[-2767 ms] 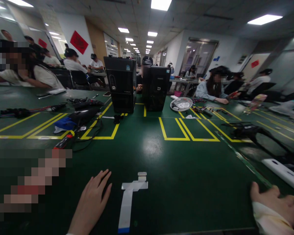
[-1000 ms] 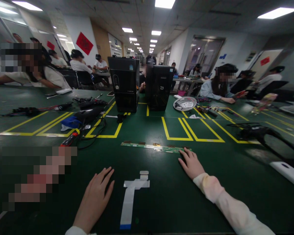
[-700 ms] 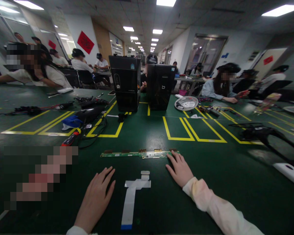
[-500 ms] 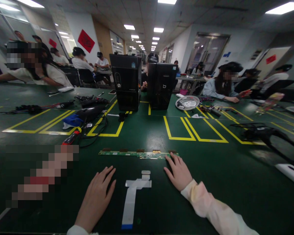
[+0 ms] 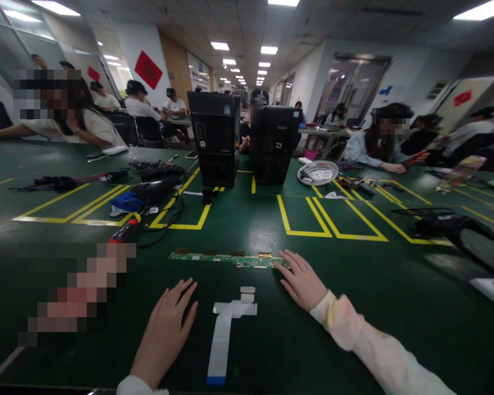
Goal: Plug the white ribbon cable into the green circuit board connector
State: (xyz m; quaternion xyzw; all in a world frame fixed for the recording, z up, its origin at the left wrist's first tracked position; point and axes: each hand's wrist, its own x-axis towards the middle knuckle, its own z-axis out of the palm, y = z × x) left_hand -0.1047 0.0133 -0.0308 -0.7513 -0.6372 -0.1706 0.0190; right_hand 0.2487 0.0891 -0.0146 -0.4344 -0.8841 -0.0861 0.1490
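At the upper left, dark wires [image 5: 55, 183] lie in a heap, seemingly set beyond the hands' working area. Nearer, a red-and-black tool [image 5: 124, 231] slants up the frame, its lower part pixelated. At the lower left, the left hand [image 5: 164, 323] lies palm down on the table [image 5: 296, 351], fingers slightly spread and holding nothing, probably just at rest. Beside it, at lower middle, the cable [image 5: 220, 340] lies flat, blue end toward the bottom edge, perhaps so that its whole shape shows. Above it, the long green board [image 5: 249, 261] runs crosswise, presumably so both ends come within reach. Beyond, two towers [image 5: 216, 137] stand upright, well apart from these parts. Right of centre, the right hand [image 5: 302, 281] covers the board's right end; its fingers are loosely spread, tips on the board rather than pinching it, apparently to steady it, though how firmly is not shown. At the right edge sits a black part [image 5: 440, 224], maybe too bulky for the middle
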